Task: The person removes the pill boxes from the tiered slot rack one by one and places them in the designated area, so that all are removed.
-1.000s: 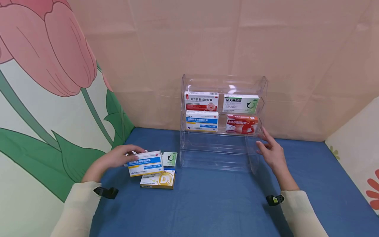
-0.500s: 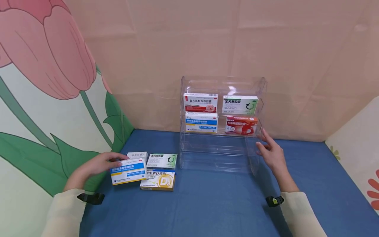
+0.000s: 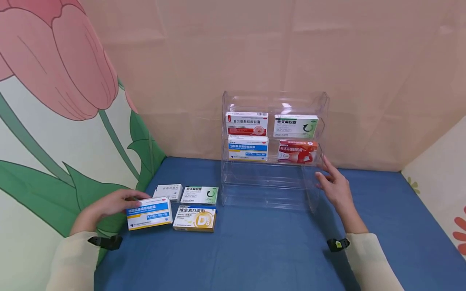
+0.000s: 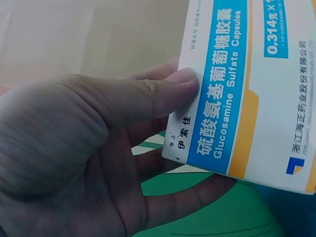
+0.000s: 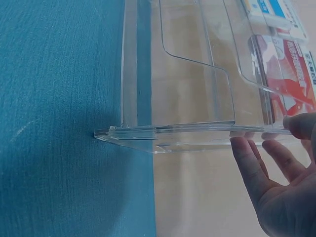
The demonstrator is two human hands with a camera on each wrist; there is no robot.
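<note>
My left hand (image 3: 111, 207) pinches a blue, white and yellow medicine box (image 3: 149, 213) by its left end, thumb on the printed face; the left wrist view shows this box (image 4: 232, 98) close up, with fingers behind it. Beside it lie a small white box (image 3: 168, 192), a green and white box (image 3: 199, 195) and a yellow and white D3 box (image 3: 194, 218). My right hand (image 3: 336, 190) touches the right side of a clear tiered rack (image 3: 267, 173). In the right wrist view the fingertips of this hand (image 5: 284, 182) rest on the rack's side panel (image 5: 197, 129).
On the rack's upper tiers stand a red and white box (image 3: 246, 124), a green and white box (image 3: 295, 126), a blue and white box (image 3: 248, 148) and a red box (image 3: 297, 152). Blue cloth (image 3: 255, 254) covers the table. A beige backdrop (image 3: 200, 81) hangs behind.
My left hand has moved left and toward the front with the blue and white box, uncovering the small white box and more of the D3 box. My right hand has stayed at the rack.
</note>
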